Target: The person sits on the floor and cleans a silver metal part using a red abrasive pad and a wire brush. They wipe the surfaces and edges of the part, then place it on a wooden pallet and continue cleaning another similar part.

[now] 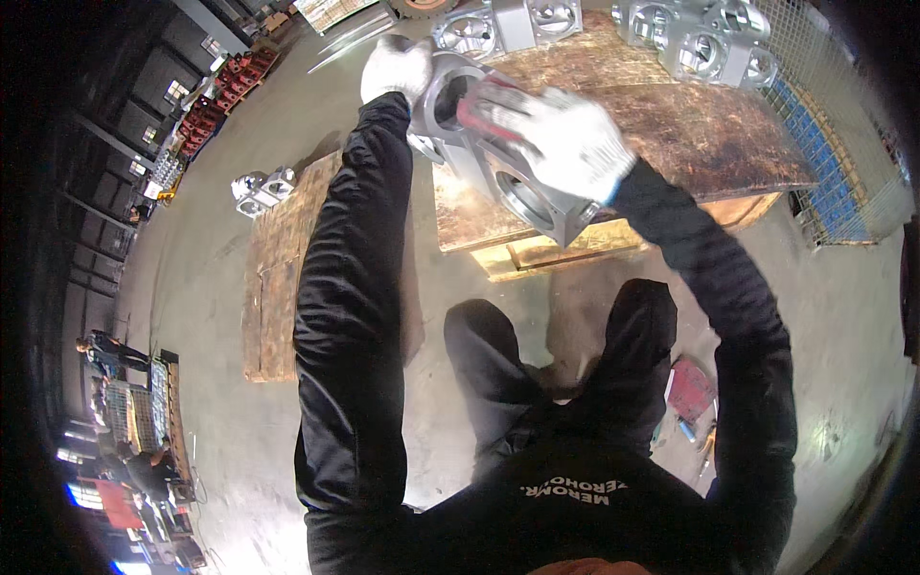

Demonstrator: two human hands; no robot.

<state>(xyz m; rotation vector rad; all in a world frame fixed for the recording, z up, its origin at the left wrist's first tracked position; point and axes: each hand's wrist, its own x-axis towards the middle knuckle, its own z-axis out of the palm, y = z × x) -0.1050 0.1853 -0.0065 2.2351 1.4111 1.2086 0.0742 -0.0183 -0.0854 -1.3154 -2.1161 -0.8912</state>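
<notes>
A grey machined metal housing [465,158] with large round bores lies tilted on the near left part of the wooden table. My left hand [396,72], in a white knit glove, grips its far left end; the fingertips are partly hidden. My right hand [580,144], gloved the same way, is closed on a flat red pad [484,107], probably abrasive. It presses the pad against the housing's upper face, beside the far bore. The right fingers are a little blurred.
More metal housings stand at the back of the worn wooden table [690,134]. Left of my arm, a low wooden platform [278,278] has a smaller casting [264,192] at its far end. A wire mesh cage [843,144] stands right. A red item [692,388] lies by my leg.
</notes>
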